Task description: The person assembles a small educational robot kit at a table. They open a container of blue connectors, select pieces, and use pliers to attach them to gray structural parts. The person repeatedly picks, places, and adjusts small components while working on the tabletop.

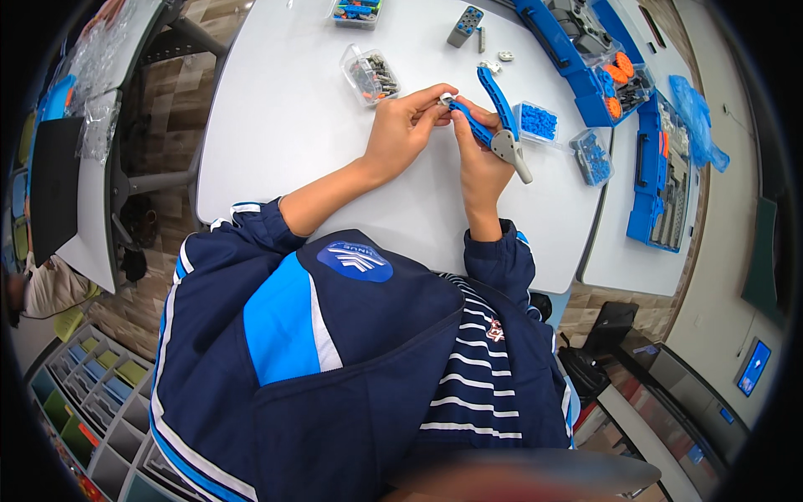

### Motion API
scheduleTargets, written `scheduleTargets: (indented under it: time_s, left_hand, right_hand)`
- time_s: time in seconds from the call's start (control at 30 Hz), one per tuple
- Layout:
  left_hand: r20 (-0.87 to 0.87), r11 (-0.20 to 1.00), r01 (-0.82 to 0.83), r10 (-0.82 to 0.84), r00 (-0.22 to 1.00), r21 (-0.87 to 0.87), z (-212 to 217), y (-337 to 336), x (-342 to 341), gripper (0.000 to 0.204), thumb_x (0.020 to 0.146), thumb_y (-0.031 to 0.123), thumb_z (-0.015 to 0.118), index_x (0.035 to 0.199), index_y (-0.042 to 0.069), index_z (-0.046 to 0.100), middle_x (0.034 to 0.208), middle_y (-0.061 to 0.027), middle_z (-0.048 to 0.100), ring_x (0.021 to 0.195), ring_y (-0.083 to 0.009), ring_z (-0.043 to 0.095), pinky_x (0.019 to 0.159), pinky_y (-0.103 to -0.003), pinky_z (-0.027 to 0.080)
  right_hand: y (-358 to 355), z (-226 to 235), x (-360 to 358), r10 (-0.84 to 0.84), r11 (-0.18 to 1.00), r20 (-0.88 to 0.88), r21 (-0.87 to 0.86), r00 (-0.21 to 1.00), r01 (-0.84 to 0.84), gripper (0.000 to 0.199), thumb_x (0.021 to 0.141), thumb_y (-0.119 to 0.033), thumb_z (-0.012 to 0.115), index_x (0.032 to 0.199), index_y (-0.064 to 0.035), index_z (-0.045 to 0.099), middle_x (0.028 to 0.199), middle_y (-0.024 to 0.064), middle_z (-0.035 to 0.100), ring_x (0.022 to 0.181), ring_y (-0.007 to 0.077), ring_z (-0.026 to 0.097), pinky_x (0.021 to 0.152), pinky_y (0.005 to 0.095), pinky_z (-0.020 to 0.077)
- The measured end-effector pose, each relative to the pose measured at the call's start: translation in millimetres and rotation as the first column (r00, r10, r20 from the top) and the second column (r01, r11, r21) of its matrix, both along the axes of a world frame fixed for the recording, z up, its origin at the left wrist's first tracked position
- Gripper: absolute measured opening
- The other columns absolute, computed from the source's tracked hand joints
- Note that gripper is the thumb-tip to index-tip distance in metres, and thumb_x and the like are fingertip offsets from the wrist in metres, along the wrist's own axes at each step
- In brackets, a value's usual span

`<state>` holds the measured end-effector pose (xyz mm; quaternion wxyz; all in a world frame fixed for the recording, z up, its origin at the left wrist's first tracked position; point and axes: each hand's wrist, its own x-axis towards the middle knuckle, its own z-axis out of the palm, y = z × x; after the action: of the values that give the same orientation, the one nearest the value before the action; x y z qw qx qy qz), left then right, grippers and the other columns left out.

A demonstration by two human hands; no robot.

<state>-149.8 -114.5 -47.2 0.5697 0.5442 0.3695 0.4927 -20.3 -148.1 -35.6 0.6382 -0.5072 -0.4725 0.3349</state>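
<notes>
Over the white table, both hands meet at a jointed assembly of blue beams (500, 99) with a grey angled piece (507, 147) at its elbow. My right hand (483, 171) is closed around the lower blue beam, thumb on top. At that beam's far end sits a small white part (446, 99), pinched by the fingertips of my left hand (395, 138). The other beam stands up and away from the right hand. Fingers partly cover the spot where the white part meets the beam.
Ahead on the table (276, 125) are a clear box of grey parts (374, 77), a coloured-parts box (357, 12), a grey block (465, 27) and small white pieces (505, 56). Rightward lie blue-peg boxes (537, 122) (592, 159) and blue cases (577, 84) (651, 188).
</notes>
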Motion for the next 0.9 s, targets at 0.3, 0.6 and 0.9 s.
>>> scheduleTargets:
  time_s: [0.3, 0.6, 0.9]
  left_hand:
    - [0.010, 0.988, 0.111, -0.111, 0.994, -0.106, 9, 5, 0, 0.033, 0.104, 0.002, 0.052, 0.137, -0.002, 0.058, 0.113, -0.0173, 0.072, 0.104, -0.0192, 0.072, 0.094, -0.030, 0.060]
    - [-0.044, 0.991, 0.107, -0.110, 0.993, -0.077, 10, 6, -1, 0.032, 0.102, 0.003, 0.056, 0.132, -0.005, 0.058, 0.111, -0.0115, 0.070, 0.101, -0.0154, 0.071, 0.090, -0.027, 0.059]
    - [0.025, 0.983, 0.147, -0.145, 0.989, -0.110, 6, 5, -1, 0.032, 0.101, 0.004, 0.058, 0.131, -0.007, 0.059, 0.111, -0.0131, 0.070, 0.101, -0.0170, 0.072, 0.087, -0.028, 0.061]
  right_hand:
    - [5, 8, 15, 0.036, 0.996, -0.066, -0.074, 0.997, -0.041, 0.019, 0.088, 0.004, 0.075, 0.099, 0.0036, 0.060, 0.109, 0.0249, 0.072, 0.104, 0.0250, 0.072, 0.088, 0.0327, 0.0607]
    - [6, 13, 16, 0.056, 0.998, -0.082, -0.038, 0.995, -0.059, 0.019, 0.088, -0.001, 0.078, 0.095, 0.0037, 0.062, 0.103, 0.0221, 0.074, 0.092, 0.0189, 0.073, 0.085, 0.0305, 0.0592]
    - [6, 17, 24, 0.078, 0.989, -0.080, -0.123, 0.994, -0.087, 0.018, 0.088, 0.000, 0.079, 0.094, 0.0043, 0.063, 0.101, 0.0200, 0.074, 0.091, 0.0163, 0.071, 0.086, 0.0294, 0.0579]
